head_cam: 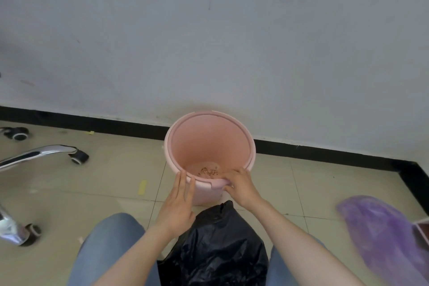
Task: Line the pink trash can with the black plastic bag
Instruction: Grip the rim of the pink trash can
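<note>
The pink trash can (210, 139) stands on the tiled floor against the wall, unlined, with some brownish residue at its bottom. My right hand (240, 184) grips the can's near rim, fingers curled over the edge. Flat and with straight fingers, my left hand (180, 202) rests against the near-left outside of the can, fingertips at the rim. The black plastic bag (216, 248) lies crumpled between my knees, just below the can, with neither hand on it.
Chrome office-chair legs with castors (80, 157) spread over the floor at the left. A purple plastic bag (383, 237) lies at the right beside a box corner (421, 231). A black baseboard runs along the wall behind the can.
</note>
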### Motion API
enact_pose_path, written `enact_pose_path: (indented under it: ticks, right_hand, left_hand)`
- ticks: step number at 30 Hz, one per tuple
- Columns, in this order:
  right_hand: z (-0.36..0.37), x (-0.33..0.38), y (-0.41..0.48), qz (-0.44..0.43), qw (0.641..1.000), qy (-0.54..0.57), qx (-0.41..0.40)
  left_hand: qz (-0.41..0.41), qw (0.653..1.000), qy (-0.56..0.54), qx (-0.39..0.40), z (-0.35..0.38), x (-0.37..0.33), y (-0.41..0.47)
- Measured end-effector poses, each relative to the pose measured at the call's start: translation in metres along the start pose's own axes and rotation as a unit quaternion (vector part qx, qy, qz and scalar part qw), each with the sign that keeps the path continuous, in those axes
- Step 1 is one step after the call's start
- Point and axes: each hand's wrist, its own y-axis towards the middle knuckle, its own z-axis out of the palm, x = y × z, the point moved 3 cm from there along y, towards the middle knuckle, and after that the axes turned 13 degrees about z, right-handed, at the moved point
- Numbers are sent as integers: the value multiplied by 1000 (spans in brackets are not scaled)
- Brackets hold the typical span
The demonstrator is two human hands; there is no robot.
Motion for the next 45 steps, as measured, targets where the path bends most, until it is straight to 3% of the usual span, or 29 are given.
enact_pose_path:
  ticks: [4, 15, 17, 20, 22, 29, 32, 38, 42, 45]
  right_hand:
    - [-29, 10, 0, -5, 999, 31, 27]
    - [-135, 66, 13, -94, 995, 8, -43]
    - [-156, 73, 24, -97, 989, -18, -110]
    - [-188, 91, 48, -71, 932, -123, -334]
    - [-198, 109, 64, -30, 920, -117, -372]
    - [-215, 143, 130, -26, 947, -209, -241]
    - [-207, 137, 131, -21, 963, -153, -220]
    - [-137, 92, 72, -114, 974, -85, -176]
    - [-92, 51, 41, -123, 976, -107, -146]
    - [-70, 15, 21, -125, 969, -67, -200]
  left_hand:
    - [-21, 997, -45, 66, -4, -2, 3]
    - [42, 996, -54, 65, -23, 21, 0]
    - [45, 995, -58, 70, -25, 20, 0]
    - [41, 994, -62, 76, -27, 17, 1]
    - [42, 994, -61, 74, -29, 18, 1]
    - [30, 996, -63, 60, -28, 21, 5]
    - [31, 996, -53, 58, -30, 25, 8]
    - [30, 999, 33, 26, -25, 29, 7]
    - [-49, 998, -21, -31, -15, 22, -2]
    - [-117, 990, -82, -20, 9, 10, -10]
